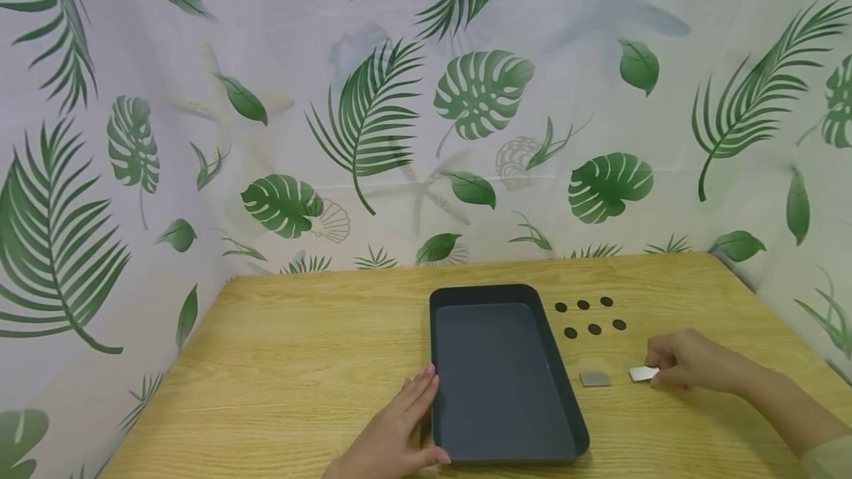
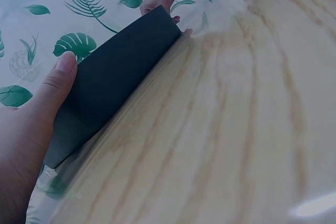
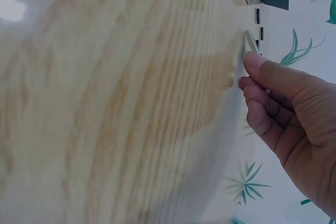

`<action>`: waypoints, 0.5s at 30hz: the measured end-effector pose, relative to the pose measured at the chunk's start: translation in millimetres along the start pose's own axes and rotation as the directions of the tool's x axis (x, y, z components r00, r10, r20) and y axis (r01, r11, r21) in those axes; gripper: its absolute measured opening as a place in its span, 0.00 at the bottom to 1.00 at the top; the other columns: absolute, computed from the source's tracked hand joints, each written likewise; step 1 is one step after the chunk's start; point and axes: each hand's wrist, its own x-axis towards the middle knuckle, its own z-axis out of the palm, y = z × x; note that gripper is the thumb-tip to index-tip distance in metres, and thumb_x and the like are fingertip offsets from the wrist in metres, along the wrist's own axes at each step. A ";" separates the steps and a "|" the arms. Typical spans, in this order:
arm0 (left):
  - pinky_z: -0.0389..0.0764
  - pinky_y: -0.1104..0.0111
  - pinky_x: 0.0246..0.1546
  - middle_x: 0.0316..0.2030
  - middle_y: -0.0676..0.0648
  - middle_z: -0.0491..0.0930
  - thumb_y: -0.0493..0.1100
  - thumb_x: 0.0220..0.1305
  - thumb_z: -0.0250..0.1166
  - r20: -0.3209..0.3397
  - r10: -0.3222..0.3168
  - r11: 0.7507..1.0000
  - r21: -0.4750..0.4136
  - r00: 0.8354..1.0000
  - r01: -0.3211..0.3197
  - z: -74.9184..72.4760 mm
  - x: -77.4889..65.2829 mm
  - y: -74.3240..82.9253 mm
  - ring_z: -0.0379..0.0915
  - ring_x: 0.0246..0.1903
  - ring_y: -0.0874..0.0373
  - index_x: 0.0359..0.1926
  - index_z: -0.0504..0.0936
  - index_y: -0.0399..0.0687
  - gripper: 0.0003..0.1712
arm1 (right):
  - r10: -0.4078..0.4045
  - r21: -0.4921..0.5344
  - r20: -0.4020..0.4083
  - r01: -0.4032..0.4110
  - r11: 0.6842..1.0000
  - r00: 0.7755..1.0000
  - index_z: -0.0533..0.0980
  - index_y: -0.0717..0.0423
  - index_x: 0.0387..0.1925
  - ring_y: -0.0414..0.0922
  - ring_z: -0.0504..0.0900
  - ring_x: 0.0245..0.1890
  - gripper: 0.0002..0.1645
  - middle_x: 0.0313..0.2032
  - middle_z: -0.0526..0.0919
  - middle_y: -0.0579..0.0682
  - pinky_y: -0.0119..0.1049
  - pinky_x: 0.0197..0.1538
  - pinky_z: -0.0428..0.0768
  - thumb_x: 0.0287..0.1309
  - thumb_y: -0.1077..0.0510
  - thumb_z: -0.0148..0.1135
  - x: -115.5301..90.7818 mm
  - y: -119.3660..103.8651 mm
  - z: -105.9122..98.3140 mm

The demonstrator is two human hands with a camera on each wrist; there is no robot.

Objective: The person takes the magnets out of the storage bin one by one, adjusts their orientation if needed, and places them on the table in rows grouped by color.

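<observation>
A dark grey rectangular tray (image 1: 495, 375) lies on the wooden table. My left hand (image 1: 399, 427) rests against its left side near the front corner, fingers straight; in the left wrist view the thumb (image 2: 58, 80) touches the tray's outer wall (image 2: 118, 72). To the right of the tray, my right hand (image 1: 692, 364) pinches a small silver rectangular plate (image 1: 642, 373) between thumb and fingers. The right wrist view shows this plate (image 3: 251, 41) edge-on, tilted off the table. A second flat grey plate (image 1: 595, 379) lies between the tray and my right hand.
Several small black discs (image 1: 594, 329) lie in two rows beyond the plates, right of the tray. The wooden table (image 1: 319, 368) stretches out left of the tray. A white leaf-patterned cloth (image 1: 399, 168) hangs behind and around the table.
</observation>
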 end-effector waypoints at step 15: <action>0.62 0.54 0.65 0.71 0.35 0.52 0.74 0.60 0.39 -0.001 0.001 1.000 0.003 1.000 -0.001 -2.8 0.8 0.1 0.50 0.70 0.47 0.69 0.55 0.30 0.56 | 0.045 -0.039 -0.017 -0.046 0.998 0.999 0.77 0.55 0.30 0.29 0.70 0.22 0.08 0.22 0.76 0.37 0.27 0.23 0.72 0.50 0.58 0.69 1.0 11.9 -0.9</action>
